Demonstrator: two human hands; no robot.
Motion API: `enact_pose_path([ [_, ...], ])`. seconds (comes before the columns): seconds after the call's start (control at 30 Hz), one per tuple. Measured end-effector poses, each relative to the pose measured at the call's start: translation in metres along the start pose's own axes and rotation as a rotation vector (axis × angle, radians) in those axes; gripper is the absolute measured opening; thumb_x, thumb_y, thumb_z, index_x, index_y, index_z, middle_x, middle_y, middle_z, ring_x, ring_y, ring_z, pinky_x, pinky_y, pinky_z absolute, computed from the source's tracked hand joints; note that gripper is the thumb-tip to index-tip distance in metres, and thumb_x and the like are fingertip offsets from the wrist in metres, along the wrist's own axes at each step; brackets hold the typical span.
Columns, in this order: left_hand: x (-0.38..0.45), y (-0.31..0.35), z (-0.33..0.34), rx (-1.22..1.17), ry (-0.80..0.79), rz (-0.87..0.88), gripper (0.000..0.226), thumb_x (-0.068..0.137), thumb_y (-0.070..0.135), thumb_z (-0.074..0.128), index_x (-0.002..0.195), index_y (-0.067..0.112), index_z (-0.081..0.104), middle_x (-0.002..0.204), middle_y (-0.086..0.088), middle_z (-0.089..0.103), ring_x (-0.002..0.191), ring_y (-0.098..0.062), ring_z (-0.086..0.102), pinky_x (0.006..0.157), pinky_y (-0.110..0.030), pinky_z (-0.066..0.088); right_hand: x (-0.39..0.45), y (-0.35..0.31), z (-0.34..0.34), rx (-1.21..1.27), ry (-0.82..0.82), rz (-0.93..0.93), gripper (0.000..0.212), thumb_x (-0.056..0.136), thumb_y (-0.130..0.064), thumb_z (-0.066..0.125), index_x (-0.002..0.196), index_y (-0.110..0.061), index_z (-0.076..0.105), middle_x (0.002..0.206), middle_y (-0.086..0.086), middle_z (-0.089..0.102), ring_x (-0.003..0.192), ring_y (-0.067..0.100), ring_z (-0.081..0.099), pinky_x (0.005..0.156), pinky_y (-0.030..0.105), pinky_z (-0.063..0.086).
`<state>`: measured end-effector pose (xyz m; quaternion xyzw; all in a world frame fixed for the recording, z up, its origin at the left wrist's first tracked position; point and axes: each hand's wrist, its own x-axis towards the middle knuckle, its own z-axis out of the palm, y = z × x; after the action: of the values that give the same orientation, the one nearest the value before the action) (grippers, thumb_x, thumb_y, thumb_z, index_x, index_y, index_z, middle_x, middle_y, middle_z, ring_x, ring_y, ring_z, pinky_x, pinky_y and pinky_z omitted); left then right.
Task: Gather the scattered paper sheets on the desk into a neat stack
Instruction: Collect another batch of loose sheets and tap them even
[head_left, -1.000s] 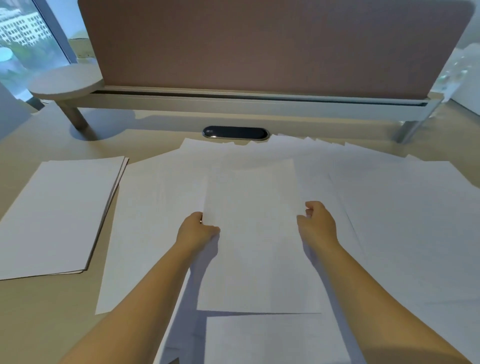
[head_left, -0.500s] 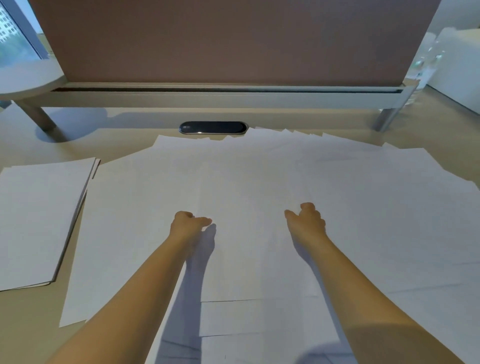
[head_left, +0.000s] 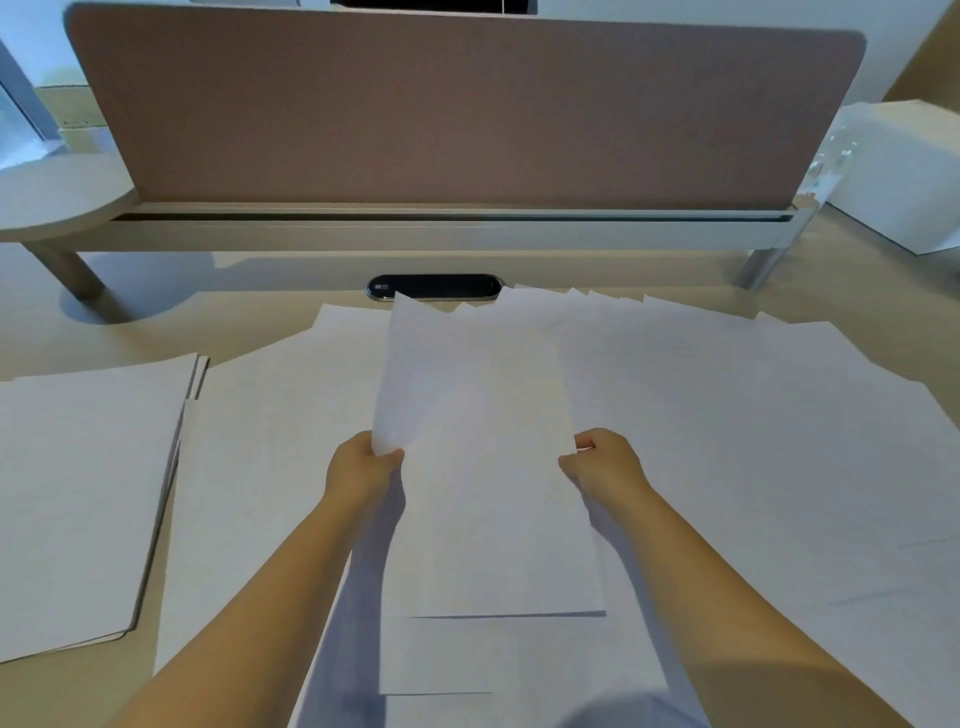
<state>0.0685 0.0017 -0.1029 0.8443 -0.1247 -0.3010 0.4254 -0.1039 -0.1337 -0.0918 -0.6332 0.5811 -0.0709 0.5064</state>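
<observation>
The left hand (head_left: 363, 467) and right hand (head_left: 602, 462) each pinch a side edge of one sheet (head_left: 478, 467), fingers curled round it, its far end raised above the loose spread of paper (head_left: 753, 441) covering the surface (head_left: 270, 306); a gathered stack (head_left: 83, 493) lies well to the left. To do this well, I would keep both grips level so the sheet does not sag or crease; carry it across low; then square its corners to the stack before letting go, lest it land askew.
</observation>
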Motion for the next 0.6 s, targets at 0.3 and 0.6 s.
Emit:
enact_pose_path([
  [0.3, 0.017, 0.01, 0.015, 0.244, -0.053, 0.002, 0.023, 0.088, 0.007, 0.046, 0.066, 0.013, 0.044, 0.078, -0.01, 0.053, 0.079, -0.028, 0.049, 0.07, -0.03, 0.037, 0.018, 0.017, -0.04, -0.324, 0.232, 0.043, 0.052, 0.085, -0.015, 0.058, 0.133, -0.008, 0.042, 0.135, 0.012, 0.046, 0.123, 0.03, 0.046, 0.095, 0.036, 0.042],
  [0.6, 0.003, 0.012, 0.044, 0.141, 0.061, -0.091, 0.004, 0.085, 0.0, 0.046, 0.083, 0.004, 0.048, 0.072, -0.004, 0.047, 0.078, -0.029, 0.048, 0.057, -0.027, 0.036, 0.044, 0.034, -0.062, -0.849, 0.202, -0.101, 0.041, 0.083, -0.023, 0.054, 0.118, -0.007, 0.043, 0.12, 0.01, 0.046, 0.111, 0.026, 0.045, 0.082, 0.031, 0.042],
])
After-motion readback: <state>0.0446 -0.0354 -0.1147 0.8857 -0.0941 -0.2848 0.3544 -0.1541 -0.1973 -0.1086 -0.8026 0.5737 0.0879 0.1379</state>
